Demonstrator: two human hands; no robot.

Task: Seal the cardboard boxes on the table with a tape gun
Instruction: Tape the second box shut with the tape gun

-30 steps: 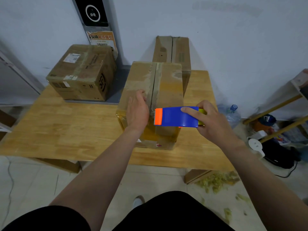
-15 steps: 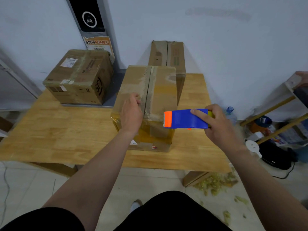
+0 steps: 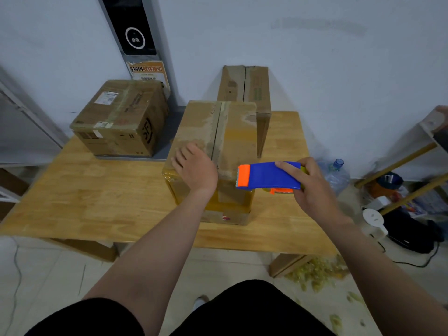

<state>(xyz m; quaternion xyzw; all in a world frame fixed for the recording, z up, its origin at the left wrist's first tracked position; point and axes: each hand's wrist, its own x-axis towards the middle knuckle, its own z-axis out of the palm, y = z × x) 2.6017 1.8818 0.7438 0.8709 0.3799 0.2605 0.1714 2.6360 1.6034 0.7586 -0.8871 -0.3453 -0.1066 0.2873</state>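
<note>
Counting what stands on the desk, I find three cardboard boxes: the middle box under my hands, the left box at 10 o'clock from it and well apart, and the tall box upright just behind it at 1 o'clock, against the wall. There is one tape gun, blue with an orange toothed end. My left grip lies flat on the middle box's top, fingers straight and spread, just at 9 o'clock of the centre seam, which runs from 12 to 6. My right grip is clamped round the tape gun, index finger laid along its top. The gun sits at 3 o'clock of my left grip, its toothed end pointing to 9 o'clock over the box's near right corner; I cannot tell whether it touches the cardboard. The middle box stands near the desk's near edge. Bare wood spreads wide at 9 o'clock of it, while only a narrow strip runs at 3 o'clock before the desk's right edge, beyond which one water bottle stands on the floor.
</note>
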